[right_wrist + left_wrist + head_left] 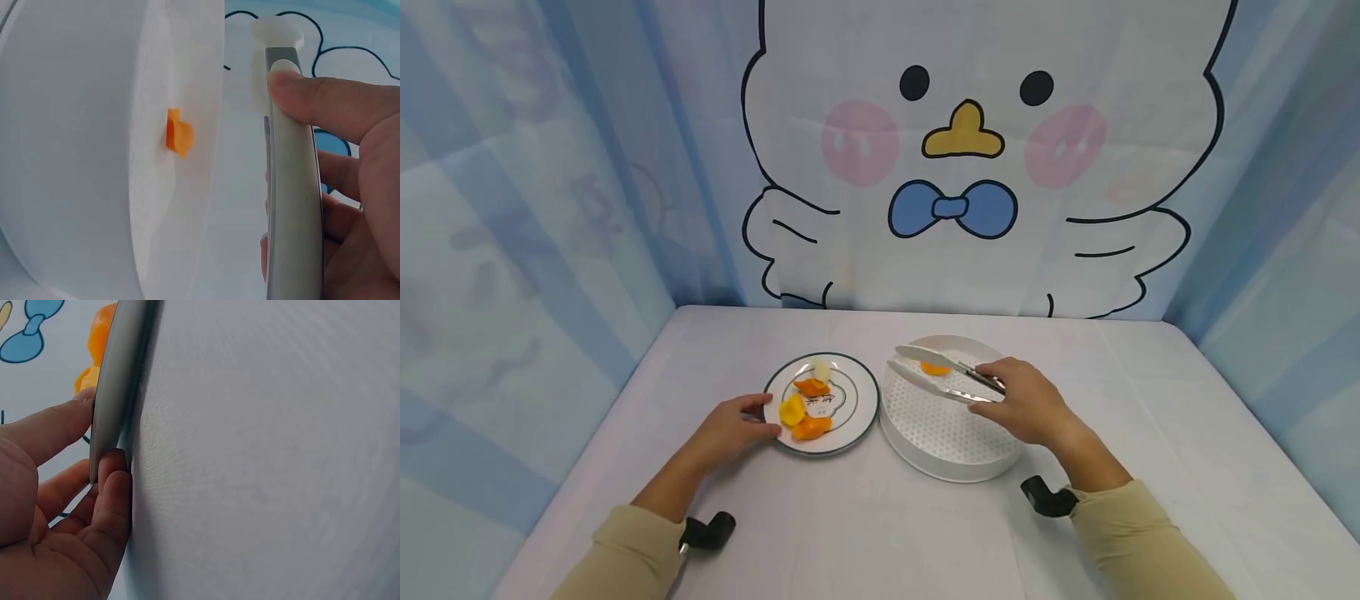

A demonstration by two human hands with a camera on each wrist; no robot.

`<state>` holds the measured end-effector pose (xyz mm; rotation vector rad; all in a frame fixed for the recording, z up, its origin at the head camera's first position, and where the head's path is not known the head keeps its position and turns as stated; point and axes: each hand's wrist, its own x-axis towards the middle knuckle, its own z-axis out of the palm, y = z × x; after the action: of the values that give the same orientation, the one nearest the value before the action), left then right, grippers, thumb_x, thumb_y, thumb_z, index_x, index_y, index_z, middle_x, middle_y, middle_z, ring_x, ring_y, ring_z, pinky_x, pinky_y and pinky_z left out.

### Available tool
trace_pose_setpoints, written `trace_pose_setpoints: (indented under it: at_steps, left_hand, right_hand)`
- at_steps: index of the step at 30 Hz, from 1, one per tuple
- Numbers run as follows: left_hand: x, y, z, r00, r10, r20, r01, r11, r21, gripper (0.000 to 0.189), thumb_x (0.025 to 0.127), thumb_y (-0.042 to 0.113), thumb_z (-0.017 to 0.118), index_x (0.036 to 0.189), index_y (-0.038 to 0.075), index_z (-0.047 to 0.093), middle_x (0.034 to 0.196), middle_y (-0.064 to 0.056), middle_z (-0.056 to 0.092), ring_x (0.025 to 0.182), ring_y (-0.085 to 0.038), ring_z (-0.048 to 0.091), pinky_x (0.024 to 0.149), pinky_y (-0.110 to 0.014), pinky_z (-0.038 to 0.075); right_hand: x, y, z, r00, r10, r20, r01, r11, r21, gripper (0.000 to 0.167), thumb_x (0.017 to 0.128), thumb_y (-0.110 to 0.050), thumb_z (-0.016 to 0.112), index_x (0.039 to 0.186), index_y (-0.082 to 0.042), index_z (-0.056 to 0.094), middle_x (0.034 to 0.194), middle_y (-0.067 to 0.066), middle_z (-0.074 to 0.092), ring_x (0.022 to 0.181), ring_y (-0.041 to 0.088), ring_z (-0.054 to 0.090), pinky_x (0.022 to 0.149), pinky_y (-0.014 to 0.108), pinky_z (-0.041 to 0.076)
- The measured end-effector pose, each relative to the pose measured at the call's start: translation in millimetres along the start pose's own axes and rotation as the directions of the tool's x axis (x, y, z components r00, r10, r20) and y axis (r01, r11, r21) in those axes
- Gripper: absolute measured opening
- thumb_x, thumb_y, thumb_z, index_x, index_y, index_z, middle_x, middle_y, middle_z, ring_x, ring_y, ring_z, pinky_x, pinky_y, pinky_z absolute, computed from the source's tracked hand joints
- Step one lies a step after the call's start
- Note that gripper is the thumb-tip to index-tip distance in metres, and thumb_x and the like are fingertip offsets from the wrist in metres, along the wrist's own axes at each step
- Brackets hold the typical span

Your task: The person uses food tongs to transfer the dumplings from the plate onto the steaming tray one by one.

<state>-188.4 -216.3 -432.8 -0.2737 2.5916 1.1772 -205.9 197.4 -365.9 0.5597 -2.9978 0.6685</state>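
My left hand (733, 431) grips the left edge of a round white plate (856, 421) with a dark rim, thumb on top and fingers beneath it. On the plate lie two orange pieces (812, 428), a yellow piece (792, 409) and a whitish piece (822, 371). Over a white round steamer tray (955, 450), my right hand (1033, 404) holds white-tipped tongs (292, 175), their arms spread apart and nothing between them. A single orange piece (180, 133) rests on the tray's dotted floor, partly behind the tongs in the head view.
A white cloth covers the table (880, 533). The plate and the tray stand side by side, edges close together. Behind the table hangs a curtain (865, 275) with a cartoon chick, and blue curtains close both sides.
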Motion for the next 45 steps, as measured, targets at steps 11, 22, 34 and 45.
trace_pose_setpoints:
  at_steps: [11,22,34,45]
  left_hand:
    - [0.6,1.1,1.2,1.000,-0.003,-0.006,0.003,1.000,-0.004,0.070,0.086,0.031,0.079,0.146,0.008,0.051,0.126,-0.016,0.055,0.113,-0.035,0.047,0.102,-0.057,0.040]
    - [-0.3,-1.1,0.4,1.000,0.009,0.001,-0.009,1.000,-0.004,0.071,0.086,0.032,0.079,0.146,0.007,0.051,0.126,-0.016,0.056,0.112,-0.035,0.048,0.102,-0.057,0.040]
    - [-1.1,-0.9,0.0,1.000,0.021,-0.006,-0.021,1.000,-0.010,0.071,0.086,0.034,0.079,0.146,0.006,0.051,0.127,-0.017,0.056,0.113,-0.035,0.047,0.103,-0.059,0.038]
    - [-0.8,-2.8,0.6,0.999,0.041,-0.005,-0.041,0.999,-0.023,0.072,0.086,0.034,0.079,0.145,0.005,0.050,0.125,-0.016,0.057,0.111,-0.034,0.048,0.102,-0.057,0.039]
  right_hand:
    - [4.2,-37.9,19.4,0.981,-0.161,0.113,0.166,0.985,-0.037,0.051,0.086,-0.026,0.078,0.130,-0.003,0.065,0.129,0.014,0.060,0.119,0.033,0.054,0.097,0.052,0.047]
    - [15.0,-69.4,35.6,0.969,-0.172,0.175,0.191,0.977,-0.097,0.050,0.082,-0.027,0.082,0.127,-0.010,0.069,0.123,0.007,0.063,0.111,0.024,0.057,0.091,0.042,0.050]
    - [24.5,-84.3,47.3,0.955,-0.191,0.227,0.227,0.963,-0.143,0.050,0.083,-0.028,0.083,0.127,-0.009,0.069,0.123,0.008,0.063,0.110,0.025,0.057,0.092,0.041,0.050]
    - [22.6,-85.1,48.7,0.957,-0.189,0.219,0.212,0.973,-0.086,0.047,0.084,-0.025,0.082,0.126,-0.009,0.070,0.122,0.007,0.063,0.110,0.025,0.057,0.094,0.042,0.049]
